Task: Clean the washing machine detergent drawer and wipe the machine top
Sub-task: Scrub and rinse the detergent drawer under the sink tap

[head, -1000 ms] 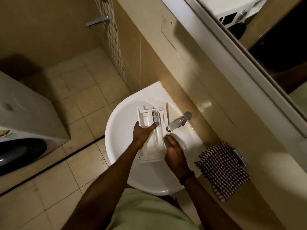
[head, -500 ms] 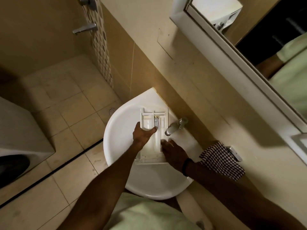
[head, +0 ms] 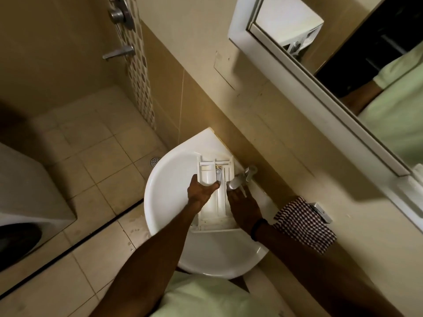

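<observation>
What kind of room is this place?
Most likely a bathroom: a white sink with a tap, a mirror on the wall above it, and shower fittings on the tiled wall. The left hand holds a detergent drawer over the sink.

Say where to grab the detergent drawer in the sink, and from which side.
Grip the detergent drawer by its long left wall, mid-length, coming from the left, as the left hand does. It lies lengthwise in the sink; the tap overhangs its right side, where the right hand is, and the room wall blocks the far end.
</observation>
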A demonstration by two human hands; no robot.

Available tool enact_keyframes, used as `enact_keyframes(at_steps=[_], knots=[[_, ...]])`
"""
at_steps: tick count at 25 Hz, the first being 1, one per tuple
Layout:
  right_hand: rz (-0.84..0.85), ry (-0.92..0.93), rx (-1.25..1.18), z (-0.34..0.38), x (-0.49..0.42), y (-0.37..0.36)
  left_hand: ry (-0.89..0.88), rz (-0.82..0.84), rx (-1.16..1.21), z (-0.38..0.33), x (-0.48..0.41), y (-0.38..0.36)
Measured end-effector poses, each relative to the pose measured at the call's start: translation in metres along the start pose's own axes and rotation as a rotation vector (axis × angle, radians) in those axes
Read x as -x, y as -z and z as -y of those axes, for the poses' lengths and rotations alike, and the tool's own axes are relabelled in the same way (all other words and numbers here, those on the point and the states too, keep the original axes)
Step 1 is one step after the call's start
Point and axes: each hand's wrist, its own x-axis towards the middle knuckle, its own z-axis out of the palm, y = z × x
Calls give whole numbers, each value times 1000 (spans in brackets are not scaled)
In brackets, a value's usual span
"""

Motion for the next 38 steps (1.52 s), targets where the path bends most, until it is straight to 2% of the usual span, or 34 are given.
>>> enact_keyframes(at_steps=[3, 7, 11, 14, 18, 21, 24, 28, 31, 34, 38], knots=[[58, 145, 42, 13, 16, -18, 5, 17, -49, 3, 1, 1], [-52, 58, -84, -1, 1, -7, 52, -3, -56, 6, 2, 2], [-148, 241, -44, 1, 7, -23, 48, 32, -75, 7, 5, 4], [-183, 143, -167, -2, 2, -22, 36, 20, -68, 7, 6, 3], [-155, 241, -140, -1, 10, -23, 41, 34, -64, 9, 7, 4], [-199, 151, -258, 4, 9, -24, 17, 18, -55, 8, 9, 2], [-230, 217, -160, 3, 15, -25, -15, 50, -69, 2, 12, 3], [-272, 40, -234, 4, 8, -21, -28, 77, -122, 1, 8, 0], [-192, 208, -161, 4, 19, -28, -10, 74, -126, 2, 7, 2], [-155, 57, -210, 0, 8, -11, -9, 56, -101, 5, 7, 2], [-156, 205, -56, 10, 21, -26, 14, 24, -83, 10, 8, 5]])
